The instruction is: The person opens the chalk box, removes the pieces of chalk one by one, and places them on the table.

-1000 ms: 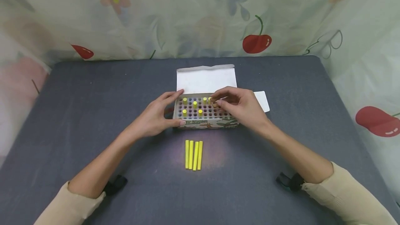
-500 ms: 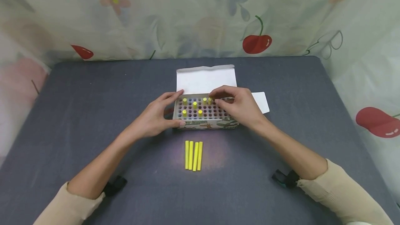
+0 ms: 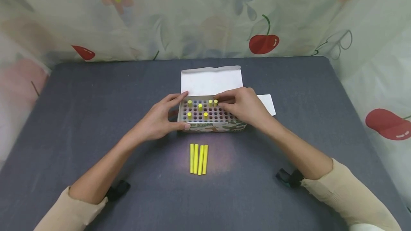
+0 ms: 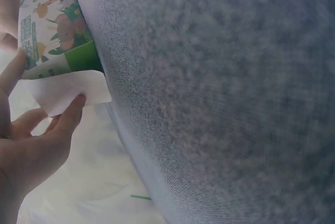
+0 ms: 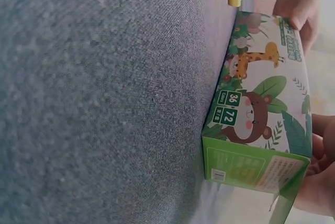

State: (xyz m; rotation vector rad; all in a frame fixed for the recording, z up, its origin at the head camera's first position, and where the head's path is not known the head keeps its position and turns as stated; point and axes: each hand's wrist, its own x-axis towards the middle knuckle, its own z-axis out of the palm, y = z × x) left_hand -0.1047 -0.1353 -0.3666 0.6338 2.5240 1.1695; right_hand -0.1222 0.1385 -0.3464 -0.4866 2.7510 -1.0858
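A printed cardboard box [image 3: 213, 127], lid raised, holds a tray of round holes with several yellow crayons [image 3: 200, 107] standing in it. My left hand [image 3: 157, 118] grips the box's left end, thumb on the front and index finger at the back corner. In the left wrist view its fingers also touch a white end flap [image 4: 73, 90]. My right hand [image 3: 245, 104] is over the right half of the tray, thumb and index finger pinching a yellow crayon [image 3: 216, 103] in the back row. The right wrist view hides the right fingertips behind the box [image 5: 256, 88].
Several loose yellow crayons [image 3: 199, 159] lie side by side on the dark table [image 3: 144, 195] in front of the box. The white lid [image 3: 212, 81] stands up behind the tray, and a white flap [image 3: 267, 103] sticks out at the right end.
My right hand has shifted slightly left and the right forearm has swung inward; its fingers stay around the back-row crayon. My left hand keeps its hold on the box.
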